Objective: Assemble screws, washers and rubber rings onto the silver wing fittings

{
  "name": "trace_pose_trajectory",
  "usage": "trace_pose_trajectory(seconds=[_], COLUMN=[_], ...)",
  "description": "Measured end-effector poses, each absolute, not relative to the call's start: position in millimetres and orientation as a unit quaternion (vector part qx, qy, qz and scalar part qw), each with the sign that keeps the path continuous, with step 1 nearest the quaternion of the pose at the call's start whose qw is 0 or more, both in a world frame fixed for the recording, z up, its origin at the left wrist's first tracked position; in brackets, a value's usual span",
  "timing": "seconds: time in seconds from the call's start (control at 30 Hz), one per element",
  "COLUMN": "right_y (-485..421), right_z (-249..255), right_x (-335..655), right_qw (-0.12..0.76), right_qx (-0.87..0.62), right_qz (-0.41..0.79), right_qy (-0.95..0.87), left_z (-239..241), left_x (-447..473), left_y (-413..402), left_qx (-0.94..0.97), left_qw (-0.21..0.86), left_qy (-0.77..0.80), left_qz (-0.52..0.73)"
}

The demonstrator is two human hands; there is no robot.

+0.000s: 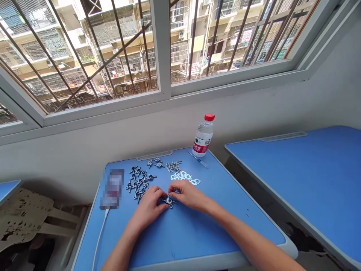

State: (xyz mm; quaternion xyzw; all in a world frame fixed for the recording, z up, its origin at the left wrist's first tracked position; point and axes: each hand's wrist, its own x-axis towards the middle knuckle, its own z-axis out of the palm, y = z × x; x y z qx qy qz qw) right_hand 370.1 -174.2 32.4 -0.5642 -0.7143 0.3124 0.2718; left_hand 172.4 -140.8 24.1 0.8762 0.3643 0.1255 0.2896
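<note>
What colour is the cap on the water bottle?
The cap is red, clearest in the head view.

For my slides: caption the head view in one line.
Left hand and right hand pinch a metal fitting on a blue desk, near more fittings, white washers, a bottle.

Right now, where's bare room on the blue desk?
Free: near strip of the desk, from left hand and right hand, both pinching one metal piece, to the front edge; also right of the washers. Crowded: the back, with metal parts, phone, pen, bottle.
</note>
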Motion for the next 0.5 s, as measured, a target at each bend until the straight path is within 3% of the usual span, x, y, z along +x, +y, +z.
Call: trace_pose_trajectory(seconds=[0.27, 0.5], right_y=[-178.5, -174.4], right_z=[42.0, 48.9], right_x=[377.2, 386.6], right_qw=[0.238, 0.263], right_qx=[-0.491, -0.544], right_qz=[0.322, 0.309], right_qy=[-0.774, -0.735], left_z=[26.8, 28.3], left_x=[172.3, 172.6], left_y=[-142.6, -144.7], left_qx=[0.877, 0.872], left_qw=[0.286, 0.294], left_qy=[0.365, 0.369], left_qz=[0.123, 0.126])
